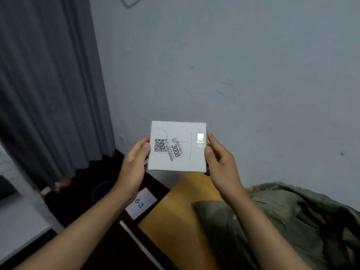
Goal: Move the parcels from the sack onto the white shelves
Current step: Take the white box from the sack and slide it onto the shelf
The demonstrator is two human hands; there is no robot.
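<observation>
White cardboard parcel point(177, 146), centre frame, looks light and stiff; we grip its side edges, left hand point(134, 162) and right hand point(221, 162).

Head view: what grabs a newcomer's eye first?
The white parcel, mid-frame, held up before the pale wall by the left hand and the right hand gripping its side edges; its face shows a QR code and the number 3008. Next, the olive-green sack slumped at lower right on an orange-brown surface. A paper tag reading 6-3 lies below the parcel, and a grey curtain fills the left.
</observation>
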